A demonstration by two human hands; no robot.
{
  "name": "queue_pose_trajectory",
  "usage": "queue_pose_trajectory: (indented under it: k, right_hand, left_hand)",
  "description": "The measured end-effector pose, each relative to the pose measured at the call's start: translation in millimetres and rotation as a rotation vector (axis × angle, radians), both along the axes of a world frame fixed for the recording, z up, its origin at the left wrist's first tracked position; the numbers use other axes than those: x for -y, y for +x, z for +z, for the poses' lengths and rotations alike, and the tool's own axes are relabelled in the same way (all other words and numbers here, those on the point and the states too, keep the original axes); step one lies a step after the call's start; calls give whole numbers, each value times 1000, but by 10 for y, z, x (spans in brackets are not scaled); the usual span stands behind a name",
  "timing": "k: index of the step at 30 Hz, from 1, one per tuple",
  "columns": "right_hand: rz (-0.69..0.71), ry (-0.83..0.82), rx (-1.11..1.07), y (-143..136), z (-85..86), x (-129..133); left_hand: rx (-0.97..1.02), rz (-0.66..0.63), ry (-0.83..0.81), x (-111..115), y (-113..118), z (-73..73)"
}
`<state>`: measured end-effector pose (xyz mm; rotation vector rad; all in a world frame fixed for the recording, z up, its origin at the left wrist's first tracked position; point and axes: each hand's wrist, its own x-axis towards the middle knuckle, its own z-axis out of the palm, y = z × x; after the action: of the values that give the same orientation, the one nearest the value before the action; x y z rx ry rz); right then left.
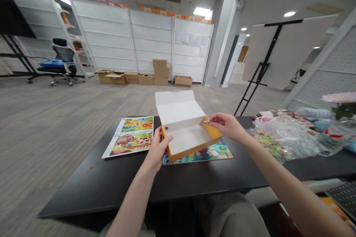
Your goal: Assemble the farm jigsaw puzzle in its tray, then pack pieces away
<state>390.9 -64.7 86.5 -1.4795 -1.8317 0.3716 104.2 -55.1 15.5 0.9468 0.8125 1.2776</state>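
Note:
An open yellow box [187, 137] with a white inside is held tilted above the table, its lid [178, 105] raised at the back. My left hand [159, 149] grips the box's left end, thumb over the edge. At the right end, my right hand [226, 125] pinches a small shiny metallic item [206, 122] by the box's corner; what it is exactly is too small to tell. Beneath the box lies a colourful picture board [219, 152], partly covered. A printed sheet [132, 137] with farm and animal pictures lies to the left.
The black table [111, 181] spans the foreground. Clear plastic bags [289, 137] with colourful pieces lie on its right side, near folded fabric [317, 116] and a pink flower [339, 98]. Beyond stand an easel [261, 70], cardboard boxes [161, 72] and an office chair [62, 61].

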Motion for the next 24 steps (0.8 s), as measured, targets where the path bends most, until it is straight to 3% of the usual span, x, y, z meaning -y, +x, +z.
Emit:
queue_pose_trajectory:
  k: [8, 13, 17, 24]
  right_hand:
    - [-215, 163, -173, 333, -283, 24]
    - [-240, 142, -202, 464, -453, 93]
    - [-230, 168, -177, 209, -416, 161]
    - [-6, 111, -75, -692, -126, 47]
  left_hand:
    - [33, 83, -76, -24, -242, 52]
    - [4, 76, -96, -23, -305, 55]
    - [-62, 8, -100, -14, -233, 25]
    - [-309, -28, 51, -24, -61, -47]
